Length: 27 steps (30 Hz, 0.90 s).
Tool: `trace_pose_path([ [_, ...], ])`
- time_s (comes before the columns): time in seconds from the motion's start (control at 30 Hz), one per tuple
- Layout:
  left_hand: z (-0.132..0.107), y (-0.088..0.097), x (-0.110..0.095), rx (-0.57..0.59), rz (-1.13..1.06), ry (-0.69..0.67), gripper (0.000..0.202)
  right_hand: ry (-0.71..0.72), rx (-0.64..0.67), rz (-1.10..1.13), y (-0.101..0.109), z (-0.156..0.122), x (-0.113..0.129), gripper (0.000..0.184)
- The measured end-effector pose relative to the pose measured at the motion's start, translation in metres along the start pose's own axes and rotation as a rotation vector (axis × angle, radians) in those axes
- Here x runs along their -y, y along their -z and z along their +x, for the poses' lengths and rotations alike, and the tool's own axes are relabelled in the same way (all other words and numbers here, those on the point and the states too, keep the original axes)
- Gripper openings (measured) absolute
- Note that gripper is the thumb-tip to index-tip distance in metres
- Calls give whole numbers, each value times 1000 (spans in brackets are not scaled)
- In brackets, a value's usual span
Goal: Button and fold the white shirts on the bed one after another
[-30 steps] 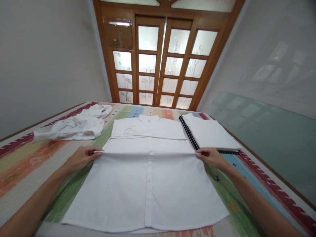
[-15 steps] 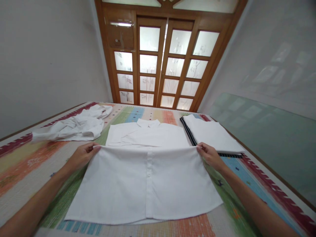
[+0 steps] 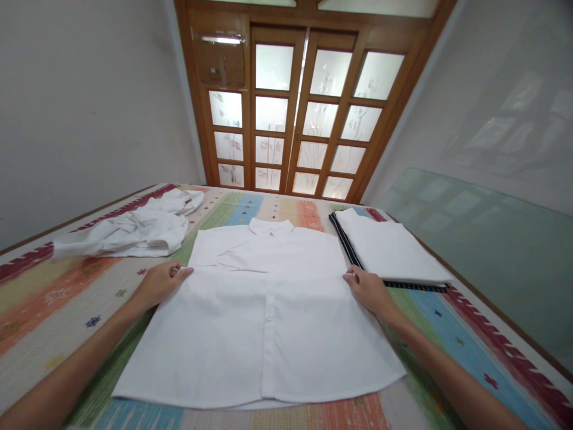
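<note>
A white button-up shirt (image 3: 215, 334) lies spread in front of me, its collar at the far end and its hem toward me. My left hand (image 3: 162, 282) pinches the shirt's left side about halfway up. On the opposite side, my right hand (image 3: 366, 288) pinches the cloth at the same height. A straight ridge of fabric runs between the two hands. Beyond it, a sleeve is laid across the upper part of the shirt. The button strip faces up along the middle.
A crumpled white garment (image 3: 134, 227) lies at the back left. At the right sits a folded stack of white cloth (image 3: 394, 248) with black striped fabric beneath. Everything rests on a colourful striped bedspread (image 3: 107, 298). A pale greenish headboard-like panel (image 3: 483, 233) borders the right side.
Both hands have come slightly inward and lower, and the lifted cloth between them has settled flatter. The hands still pinch the shirt's sides.
</note>
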<state>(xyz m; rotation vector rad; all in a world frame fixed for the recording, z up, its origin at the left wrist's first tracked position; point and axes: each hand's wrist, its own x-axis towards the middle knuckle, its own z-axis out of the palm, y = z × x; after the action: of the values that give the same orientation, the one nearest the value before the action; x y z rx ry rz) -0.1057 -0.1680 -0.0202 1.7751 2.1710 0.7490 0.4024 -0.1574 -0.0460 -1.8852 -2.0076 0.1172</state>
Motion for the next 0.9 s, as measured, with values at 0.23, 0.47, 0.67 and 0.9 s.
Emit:
trace_pose_path([
  [0.23, -2, -3, 2, 17, 60, -6, 38, -12, 54, -134, -1, -3, -2, 17],
  [0.47, -10, 3, -8, -29, 105, 21, 34, -91, 23, -211, 2, -9, 3, 16],
  [0.67, -31, 17, 8, 59, 17, 125, 43, -69, 17, 14, 18, -31, -11, 27],
  [0.9, -52, 28, 21, 367, -434, 134, 79, -60, 280, 564, 35, -51, -32, 51],
])
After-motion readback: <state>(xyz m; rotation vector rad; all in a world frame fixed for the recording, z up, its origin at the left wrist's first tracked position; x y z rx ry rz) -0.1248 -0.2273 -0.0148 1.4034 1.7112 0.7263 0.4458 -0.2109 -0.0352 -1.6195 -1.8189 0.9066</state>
